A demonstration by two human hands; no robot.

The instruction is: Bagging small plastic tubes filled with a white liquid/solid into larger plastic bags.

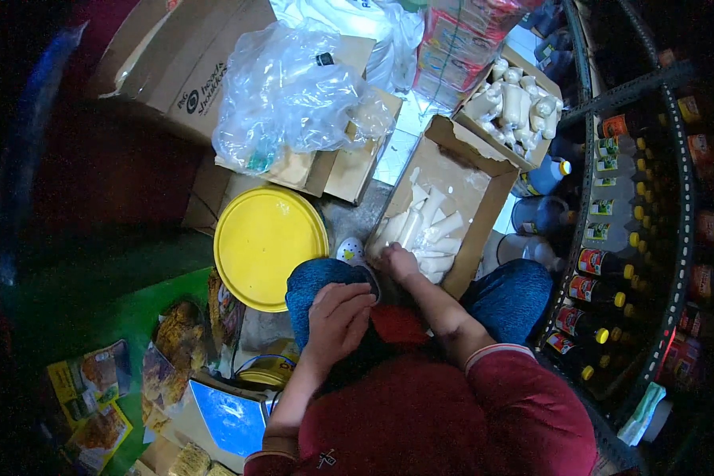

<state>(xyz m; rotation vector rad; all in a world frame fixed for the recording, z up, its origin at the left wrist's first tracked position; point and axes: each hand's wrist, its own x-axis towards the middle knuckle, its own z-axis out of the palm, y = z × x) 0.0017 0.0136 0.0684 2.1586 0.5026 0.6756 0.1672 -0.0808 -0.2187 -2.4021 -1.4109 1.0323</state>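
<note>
In front of me an open cardboard box holds several slim plastic bags of white contents, lying side by side in its near part. My right hand reaches to the near left corner of this box, fingers curled in beside the bags. What the fingertips pinch, if anything, is too small to make out. Over my left knee is my left hand, its fingers stretched out and holding nothing visible.
Left of my knee stands a bucket with a yellow lid. Beyond it, clear plastic bags lie on cartons. A second box of filled white bags sits farther right. Shelves of bottles line the right side. A blue-topped object is lower left.
</note>
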